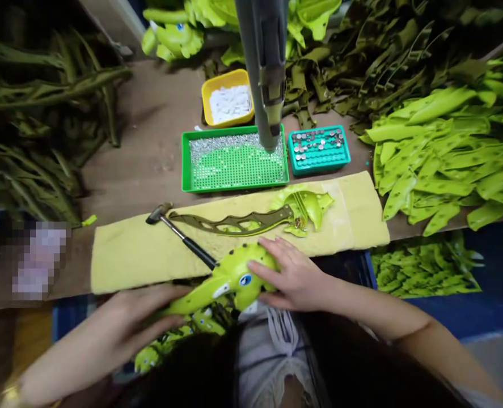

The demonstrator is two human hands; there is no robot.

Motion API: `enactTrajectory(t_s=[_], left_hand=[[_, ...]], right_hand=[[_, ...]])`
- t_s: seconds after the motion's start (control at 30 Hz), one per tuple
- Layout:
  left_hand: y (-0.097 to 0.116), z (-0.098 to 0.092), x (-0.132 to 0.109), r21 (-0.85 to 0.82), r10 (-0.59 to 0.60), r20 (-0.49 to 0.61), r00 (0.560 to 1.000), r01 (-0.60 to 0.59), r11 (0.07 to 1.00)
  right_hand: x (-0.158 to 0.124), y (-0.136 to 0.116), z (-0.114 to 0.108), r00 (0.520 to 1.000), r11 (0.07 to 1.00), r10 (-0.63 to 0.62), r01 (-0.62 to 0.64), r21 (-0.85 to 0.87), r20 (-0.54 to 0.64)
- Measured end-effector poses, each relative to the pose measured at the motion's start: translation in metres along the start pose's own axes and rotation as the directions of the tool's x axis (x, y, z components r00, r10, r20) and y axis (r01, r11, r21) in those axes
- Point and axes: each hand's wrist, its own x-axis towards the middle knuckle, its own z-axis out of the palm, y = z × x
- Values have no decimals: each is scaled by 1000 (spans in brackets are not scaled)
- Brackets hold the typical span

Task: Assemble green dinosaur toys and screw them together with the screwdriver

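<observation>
We hold a green toy at the lower middle of the frame, at the near edge of the surface, partly over a yellow pad. Our left hand has its grip closed round the thin long end of the toy, which points to the lower left. Our right hand lies on top of the thick end; its grip is mostly open, the fingers nearly straight and only resting on the toy.

A hammer lies on the pad just above the toy, with the head to the upper left. Beside it, also on the pad, lie a dark flat part and a light green shell, touching each other.

Above the pad stand a green tray, a teal tray and a yellow tray. A grey driver hangs over the green tray. At the right of the frame lies a pile of light green parts, at the left a pile of dark parts.
</observation>
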Motion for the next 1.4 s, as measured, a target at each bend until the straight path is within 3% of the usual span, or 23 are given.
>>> enactTrajectory(t_s=[0.07,0.1,0.17,0.23,0.27,0.3,0.33,0.37,0.4,0.43,0.47,0.5,0.53,0.6,0.7,1.1,1.3,1.4], left_hand=[[3,22,16,13,87,233,969,-93,996],[3,27,24,4,123,299,946,-130,992],[5,34,35,3,171,250,953,-178,984],[9,42,38,122,195,5,981,-194,973],[12,49,38,200,227,-232,946,-182,963],[15,58,37,234,238,-493,837,-136,963],[19,70,38,170,175,-687,706,-78,982],[21,84,39,-1,23,-777,629,-39,999],[23,98,41,-254,-195,-760,620,-7,967],[24,112,45,-540,-429,-565,705,77,838],[25,126,49,-740,-575,-328,750,175,650],[25,137,53,-843,-638,-109,763,269,465],[26,146,58,-893,-658,17,753,307,328],[26,156,66,-939,-692,54,720,272,210],[27,158,71,-959,-717,13,697,211,187],[26,154,74,-955,-739,28,673,236,179],[18,143,89,-963,-699,40,714,213,162],[14,142,106,-962,-680,-10,733,178,205]], right_hand=[[-10,-2,6,990,996,88,-86,-20,111],[-16,-1,5,984,994,112,-110,-26,137],[-25,6,-5,982,989,143,-138,-47,126],[-30,20,-22,981,977,190,-185,-104,36],[-31,30,-31,973,964,227,-229,-137,-34],[-31,42,-40,958,946,267,-281,-164,-102],[-30,54,-49,939,926,306,-332,-180,-157],[-29,66,-56,923,911,339,-370,-183,-180],[-29,78,-61,916,904,359,-389,-180,-176],[-28,88,-64,919,905,366,-389,-176,-148],[-27,96,-65,929,913,355,-369,-174,-108],[-26,103,-65,941,925,332,-339,-174,-67],[-25,107,-63,951,935,309,-309,-174,-29],[-24,113,-59,961,947,277,-270,-175,20],[-22,116,-52,963,952,263,-251,-173,52],[-20,124,-49,961,957,245,-219,-191,130],[-23,125,-43,959,954,259,-236,-185,113],[-24,123,-40,949,941,307,-293,-167,68]])
